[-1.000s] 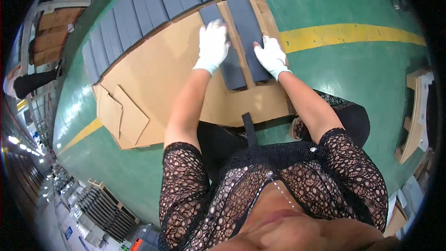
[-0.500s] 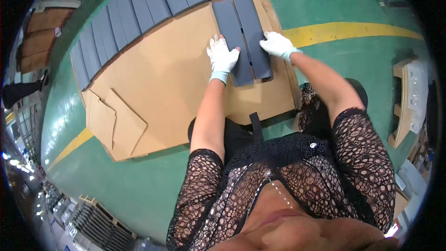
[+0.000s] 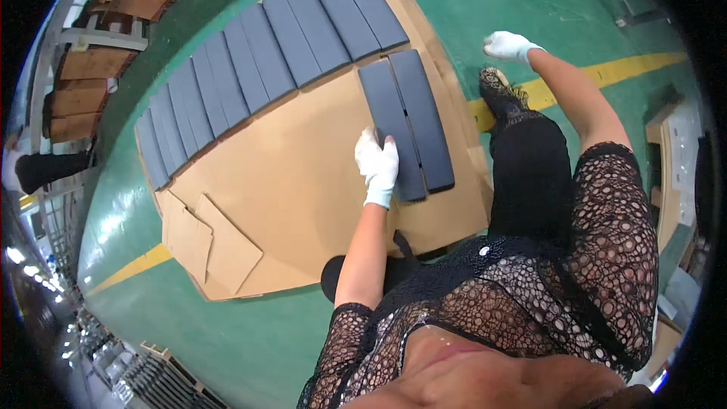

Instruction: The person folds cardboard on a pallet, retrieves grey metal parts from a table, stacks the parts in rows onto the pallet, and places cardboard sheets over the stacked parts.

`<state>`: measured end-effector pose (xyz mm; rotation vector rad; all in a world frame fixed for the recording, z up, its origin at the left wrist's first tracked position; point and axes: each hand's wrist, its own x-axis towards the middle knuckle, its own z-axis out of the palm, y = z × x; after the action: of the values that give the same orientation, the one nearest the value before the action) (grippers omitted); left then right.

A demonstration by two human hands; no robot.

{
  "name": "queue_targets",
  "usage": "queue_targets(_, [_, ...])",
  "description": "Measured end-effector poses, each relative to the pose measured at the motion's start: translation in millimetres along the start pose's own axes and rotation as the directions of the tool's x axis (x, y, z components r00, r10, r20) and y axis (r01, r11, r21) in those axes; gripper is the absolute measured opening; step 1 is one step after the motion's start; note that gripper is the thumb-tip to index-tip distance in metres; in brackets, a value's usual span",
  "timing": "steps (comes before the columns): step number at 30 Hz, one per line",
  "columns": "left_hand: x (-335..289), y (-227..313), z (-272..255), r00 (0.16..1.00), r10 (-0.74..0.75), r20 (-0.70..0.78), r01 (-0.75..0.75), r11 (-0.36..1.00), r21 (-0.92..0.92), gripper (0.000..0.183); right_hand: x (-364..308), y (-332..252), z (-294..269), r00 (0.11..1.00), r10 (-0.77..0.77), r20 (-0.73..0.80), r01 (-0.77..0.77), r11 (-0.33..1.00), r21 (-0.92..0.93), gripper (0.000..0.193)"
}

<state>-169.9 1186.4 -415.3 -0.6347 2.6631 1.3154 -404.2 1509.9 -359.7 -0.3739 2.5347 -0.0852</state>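
Two long dark grey panels lie side by side on a cardboard sheet (image 3: 295, 174), a narrow gap between them. By the lower left edge of the left panel (image 3: 390, 117) is my left hand (image 3: 377, 163), in a white glove with a light blue cuff. Its fingers are held fairly straight and its thumb stands apart, at the panel's edge. The right panel (image 3: 424, 121) lies untouched. My right hand (image 3: 509, 45), gloved the same way, hangs above the green floor beyond the sheet, its fingers curled in. I see nothing in it.
Several more grey panels (image 3: 284, 38) form a curved row along the sheet's far side. Loose cardboard pieces (image 3: 219, 246) lie at its near left corner. My leg (image 3: 530, 174) extends forward beside the sheet's right edge. Racks (image 3: 98, 38) and another person (image 3: 45, 170) are at the left.
My right hand has left the right panel and moved up and right, over the floor. My left hand stays by the left panel, lower along its edge. The view has shifted.
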Motion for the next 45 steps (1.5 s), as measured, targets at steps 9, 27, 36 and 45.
queue_targets(9, [-39.9, 59.1, 49.0, 0.980, -0.127, 0.154, 0.189, 0.834, -0.519, 0.023, 214.0, -63.2, -45.2, 0.965, -0.221, -0.140, 0.247, 0.944, 0.217, 0.040])
queue_targets(27, [51.9, 140.4, 110.8, 0.969, -0.239, 0.056, 0.164, 0.802, 0.574, 0.022, 333.9, -104.3, -57.4, 0.953, -0.095, -0.286, 0.260, 0.742, 0.618, 0.040])
queue_targets(36, [113.4, 153.0, 103.0, 0.990, -0.128, 0.063, 0.060, 0.773, 0.631, 0.022, 299.0, -111.9, -119.8, 0.991, -0.126, -0.049, 0.127, 0.740, 0.661, 0.042])
queue_targets(45, [181.0, 203.1, 121.9, 0.951, -0.257, 0.169, 0.064, 0.702, 0.709, 0.026, 352.3, -72.3, -125.1, 0.955, -0.212, -0.208, 0.279, 0.881, 0.383, 0.036])
